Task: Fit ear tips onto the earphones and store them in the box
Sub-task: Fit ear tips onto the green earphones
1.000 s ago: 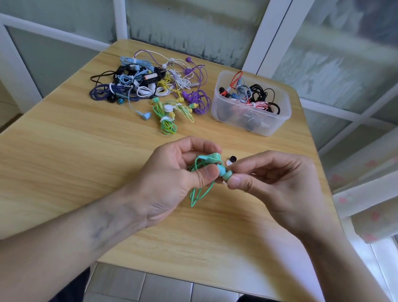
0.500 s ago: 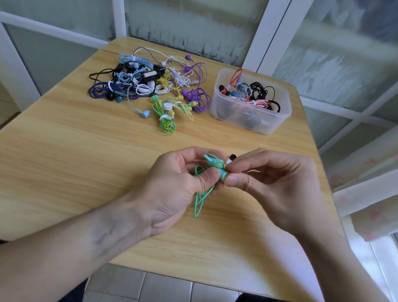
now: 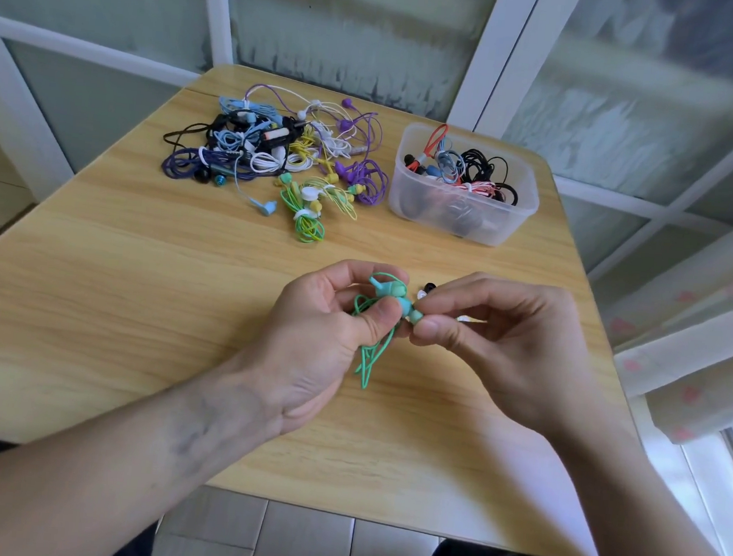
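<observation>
My left hand (image 3: 325,323) grips a bundled teal green earphone (image 3: 392,295) above the table's middle; its cable loops hang below my fingers. My right hand (image 3: 497,333) pinches a teal ear tip (image 3: 415,316) between thumb and forefinger, right against the earbud's nozzle. Small loose ear tips (image 3: 426,288), black and white, lie on the table just behind my right fingers. A clear plastic box (image 3: 511,221) at the back right holds several coiled earphones.
A tangled pile of earphones (image 3: 278,150) in purple, blue, white, yellow and green lies at the back left of the wooden table (image 3: 111,282). The table's near edge is below my wrists, tiled floor beyond. Window frames stand behind the table.
Both hands have stayed together at the table's middle, shifting only slightly. The right fingers keep working the ear tip at the earbud; the cable loops hang a little lower.
</observation>
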Demonstrator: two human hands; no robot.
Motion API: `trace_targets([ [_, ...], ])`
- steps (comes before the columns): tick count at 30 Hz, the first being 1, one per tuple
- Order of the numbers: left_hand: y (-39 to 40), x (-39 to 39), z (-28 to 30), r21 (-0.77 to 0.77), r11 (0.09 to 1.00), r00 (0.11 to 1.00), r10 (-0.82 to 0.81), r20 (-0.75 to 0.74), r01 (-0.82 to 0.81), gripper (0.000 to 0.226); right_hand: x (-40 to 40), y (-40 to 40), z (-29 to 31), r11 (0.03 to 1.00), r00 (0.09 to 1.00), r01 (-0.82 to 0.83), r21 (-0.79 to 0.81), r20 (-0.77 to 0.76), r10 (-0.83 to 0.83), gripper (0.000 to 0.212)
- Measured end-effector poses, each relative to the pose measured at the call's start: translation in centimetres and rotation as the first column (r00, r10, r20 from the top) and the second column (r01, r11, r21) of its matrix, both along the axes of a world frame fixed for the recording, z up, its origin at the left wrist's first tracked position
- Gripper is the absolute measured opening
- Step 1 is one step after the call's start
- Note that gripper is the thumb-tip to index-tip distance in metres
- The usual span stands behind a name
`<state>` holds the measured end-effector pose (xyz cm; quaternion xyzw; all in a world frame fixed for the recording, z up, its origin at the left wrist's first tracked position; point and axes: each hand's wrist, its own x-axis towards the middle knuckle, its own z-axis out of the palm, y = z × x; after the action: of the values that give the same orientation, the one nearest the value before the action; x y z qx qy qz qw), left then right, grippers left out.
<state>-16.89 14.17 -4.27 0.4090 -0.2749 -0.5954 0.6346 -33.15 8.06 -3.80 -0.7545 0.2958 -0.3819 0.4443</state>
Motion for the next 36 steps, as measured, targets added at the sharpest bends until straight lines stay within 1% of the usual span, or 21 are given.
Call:
trace_targets([
  [3, 0.08, -0.04, 0.0, 0.001, 1.0, 1.0, -0.003, 0.004, 0.003, 0.021, 0.11, 0.09, 0.01, 0.999, 1.0, 0.0, 0.034, 0.018, 0.0, 0.009],
  [10, 0.21, -0.16, 0.3, -0.039, 0.999, 1.0, -0.003, 0.028, 0.004, 0.02, 0.21, 0.07, -0.31, 0.999, 0.996, -0.009, 0.04, 0.093, 0.005, 0.011],
  [16, 0.49, -0.05, 0.07, -0.019, 1.0, 1.0, 0.006, 0.015, -0.006, 0.023, 0.4, 0.11, -0.21, 0.999, 0.998, -0.036, 0.019, 0.057, 0.035, 0.012],
  [21, 0.31, -0.03, 0.14, -0.004, 1.0, 1.0, 0.001, 0.015, -0.001, 0.02, 0.08, 0.03, -0.03, 0.996, 0.997, -0.055, 0.066, 0.06, 0.051, 0.011],
  [27, 0.18, -0.01, 0.02, 0.004, 1.0, 1.0, 0.019, 0.022, -0.019, 0.02, 0.21, 0.27, 0.18, 0.983, 0.998, -0.049, 0.179, 0.045, 0.041, 0.012],
  [30, 0.2, 0.03, -0.06, 0.002, 1.0, 0.999, 0.016, 0.03, -0.016, 0.02, 0.43, 0.45, 0.25, 0.978, 0.997, -0.059, 0.2, 0.063, 0.047, 0.011],
  [33, 0.3, -0.05, -0.05, -0.003, 1.0, 1.0, 0.008, 0.029, -0.007, 0.02, 0.52, 0.54, 0.24, 0.979, 0.996, -0.062, 0.193, 0.078, 0.048, 0.009],
  [36, 0.37, -0.08, -0.12, -0.025, 1.0, 0.998, 0.018, 0.066, -0.017, 0.02, 0.56, 0.59, 0.14, 0.983, 0.996, -0.053, 0.178, 0.075, 0.04, 0.008],
])
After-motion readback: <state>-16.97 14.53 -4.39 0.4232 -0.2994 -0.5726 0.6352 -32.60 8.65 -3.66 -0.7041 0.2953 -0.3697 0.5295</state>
